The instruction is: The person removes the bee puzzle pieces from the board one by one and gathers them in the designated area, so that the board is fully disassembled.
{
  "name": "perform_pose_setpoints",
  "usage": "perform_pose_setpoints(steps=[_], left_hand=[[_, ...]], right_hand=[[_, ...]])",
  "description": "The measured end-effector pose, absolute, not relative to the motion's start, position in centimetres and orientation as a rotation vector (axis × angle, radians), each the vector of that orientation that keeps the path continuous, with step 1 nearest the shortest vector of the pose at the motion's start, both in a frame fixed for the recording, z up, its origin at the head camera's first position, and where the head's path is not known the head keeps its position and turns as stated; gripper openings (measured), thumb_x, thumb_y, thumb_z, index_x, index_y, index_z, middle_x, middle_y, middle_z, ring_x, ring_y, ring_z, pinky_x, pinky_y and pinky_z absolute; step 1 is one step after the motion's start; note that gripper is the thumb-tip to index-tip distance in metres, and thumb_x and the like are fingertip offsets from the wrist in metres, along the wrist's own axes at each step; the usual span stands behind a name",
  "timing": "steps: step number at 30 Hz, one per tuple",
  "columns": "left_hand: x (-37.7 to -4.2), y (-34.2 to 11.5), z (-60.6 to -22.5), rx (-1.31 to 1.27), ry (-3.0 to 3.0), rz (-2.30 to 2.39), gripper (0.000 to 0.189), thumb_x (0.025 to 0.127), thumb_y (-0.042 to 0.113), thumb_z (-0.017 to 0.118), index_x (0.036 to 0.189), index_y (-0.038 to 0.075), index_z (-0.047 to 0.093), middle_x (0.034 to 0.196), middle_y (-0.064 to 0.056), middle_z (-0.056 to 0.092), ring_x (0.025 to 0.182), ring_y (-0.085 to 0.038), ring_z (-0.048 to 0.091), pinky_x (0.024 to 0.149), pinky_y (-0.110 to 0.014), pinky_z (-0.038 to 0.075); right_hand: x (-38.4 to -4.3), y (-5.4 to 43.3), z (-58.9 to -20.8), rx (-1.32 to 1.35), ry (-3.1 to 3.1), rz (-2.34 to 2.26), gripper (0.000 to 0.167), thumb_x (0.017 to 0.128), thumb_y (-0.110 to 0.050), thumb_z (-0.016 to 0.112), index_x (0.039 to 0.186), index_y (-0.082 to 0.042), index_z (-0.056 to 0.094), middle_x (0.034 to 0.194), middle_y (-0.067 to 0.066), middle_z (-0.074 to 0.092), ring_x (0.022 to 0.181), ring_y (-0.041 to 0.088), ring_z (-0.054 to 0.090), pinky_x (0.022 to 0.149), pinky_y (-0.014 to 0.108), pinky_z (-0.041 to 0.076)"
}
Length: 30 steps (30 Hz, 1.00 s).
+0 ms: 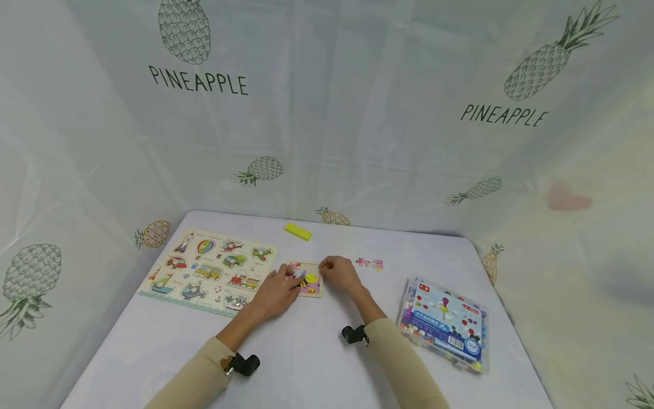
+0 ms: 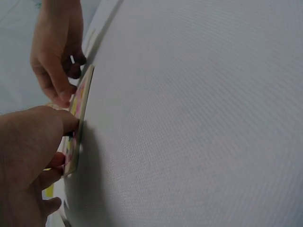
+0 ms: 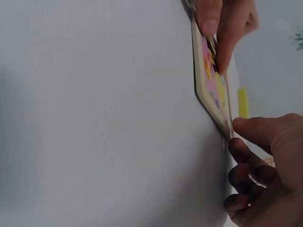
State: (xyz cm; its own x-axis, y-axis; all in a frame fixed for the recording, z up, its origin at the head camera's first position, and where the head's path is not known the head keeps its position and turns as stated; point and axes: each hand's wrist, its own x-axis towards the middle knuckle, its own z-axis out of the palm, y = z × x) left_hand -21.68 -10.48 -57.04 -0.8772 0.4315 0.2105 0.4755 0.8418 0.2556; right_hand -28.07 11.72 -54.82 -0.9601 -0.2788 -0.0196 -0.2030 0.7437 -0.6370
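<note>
Puzzle [image 1: 312, 279]: on the table [image 1: 301, 352], between the hands.
Board [image 1: 199, 259]: left.
Left hand [image 1: 278, 292]: fingers extended; we see one resting on the puzzle.
Right hand [image 1: 339, 272]: thumb and forefinger at its right edge; whether they pinch anything, we cannot tell.
Pieces [image 1: 378, 263]: beside that hand.
Box [image 1: 444, 324]: farther right.

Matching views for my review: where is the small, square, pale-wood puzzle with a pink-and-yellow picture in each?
Head: puzzle below and slightly left of centre, between the hands.
Left wrist: puzzle near the left side, a narrow slanting strip.
Right wrist: puzzle right of centre, upper half.
Shared landmark: the left hand, touching it.
</note>
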Motion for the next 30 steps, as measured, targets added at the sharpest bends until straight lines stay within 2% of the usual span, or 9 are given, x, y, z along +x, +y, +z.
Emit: perform_pose_setpoints(steps=[4, 9, 17, 19, 22, 25, 30], left_hand=[[-21.7, -10.6, -57.0, -0.706, -2.861, -0.432, 0.037, 0.099, 0.031, 0.064, 0.134, 0.020, 0.067, 0.125, -0.014, 0.059, 0.118, -0.026, 0.058, 0.106, -0.061, 0.038], [-21.6, -10.6, -56.9, -0.702, -2.849, -0.464, 0.036, 0.098, 0.030, 0.065, 0.133, 0.021, 0.069, 0.127, -0.015, 0.060, 0.121, -0.026, 0.055, 0.103, -0.061, 0.040], [-21.4, -10.8, -56.9, -0.675, -2.836, -0.493, 0.032, 0.098, 0.031, 0.066, 0.129, 0.023, 0.071, 0.122, -0.016, 0.059, 0.114, -0.028, 0.059, 0.101, -0.062, 0.040], [-21.3, -10.8, -56.9, -0.673, -2.830, -0.476, 0.032, 0.098, 0.031, 0.066, 0.129, 0.022, 0.071, 0.118, -0.014, 0.060, 0.108, -0.027, 0.059, 0.100, -0.062, 0.040], [-21.2, -10.8, -56.8, -0.691, -2.825, -0.438, 0.034, 0.098, 0.030, 0.066, 0.131, 0.021, 0.070, 0.109, -0.008, 0.059, 0.093, -0.022, 0.054, 0.090, -0.056, 0.044], [-21.2, -10.8, -56.7, -0.720, -2.813, -0.396, 0.037, 0.098, 0.030, 0.066, 0.133, 0.019, 0.068, 0.103, -0.004, 0.056, 0.085, -0.019, 0.050, 0.083, -0.051, 0.045], [-21.1, -11.0, -56.9, -0.707, -2.781, -0.353, 0.033, 0.097, 0.028, 0.066, 0.127, 0.014, 0.072, 0.108, -0.003, 0.065, 0.098, -0.020, 0.064, 0.093, -0.055, 0.048]], right_hand=[[-28.1, 10.5, -54.9, -0.434, 2.807, -1.012, 0.010, 0.096, -0.021, 0.070, 0.100, -0.015, 0.076, 0.082, -0.004, 0.064, 0.075, 0.012, 0.055, 0.067, 0.028, 0.047], [-28.0, 9.4, -54.8, -0.475, 2.783, -1.000, 0.012, 0.098, -0.020, 0.066, 0.101, -0.015, 0.077, 0.081, -0.004, 0.064, 0.072, 0.011, 0.056, 0.066, 0.026, 0.048], [-27.7, 8.3, -54.8, -0.470, 2.780, -0.936, 0.015, 0.097, -0.020, 0.065, 0.104, -0.017, 0.078, 0.085, -0.004, 0.064, 0.071, 0.010, 0.057, 0.065, 0.026, 0.048], [-27.7, 8.1, -54.7, -0.474, 2.784, -0.924, 0.015, 0.097, -0.022, 0.065, 0.104, -0.018, 0.078, 0.087, -0.004, 0.065, 0.073, 0.010, 0.057, 0.067, 0.026, 0.048], [-27.8, 7.8, -54.7, -0.480, 2.790, -0.917, 0.015, 0.098, -0.023, 0.066, 0.105, -0.019, 0.078, 0.090, -0.004, 0.067, 0.077, 0.010, 0.057, 0.069, 0.026, 0.049], [-27.9, 7.5, -54.6, -0.481, 2.799, -0.910, 0.015, 0.098, -0.023, 0.066, 0.105, -0.020, 0.078, 0.091, -0.005, 0.069, 0.078, 0.010, 0.057, 0.071, 0.027, 0.049], [-27.9, 7.2, -54.8, -0.458, 2.805, -0.911, 0.015, 0.097, -0.023, 0.067, 0.105, -0.020, 0.079, 0.091, -0.005, 0.071, 0.078, 0.011, 0.057, 0.072, 0.028, 0.048]])
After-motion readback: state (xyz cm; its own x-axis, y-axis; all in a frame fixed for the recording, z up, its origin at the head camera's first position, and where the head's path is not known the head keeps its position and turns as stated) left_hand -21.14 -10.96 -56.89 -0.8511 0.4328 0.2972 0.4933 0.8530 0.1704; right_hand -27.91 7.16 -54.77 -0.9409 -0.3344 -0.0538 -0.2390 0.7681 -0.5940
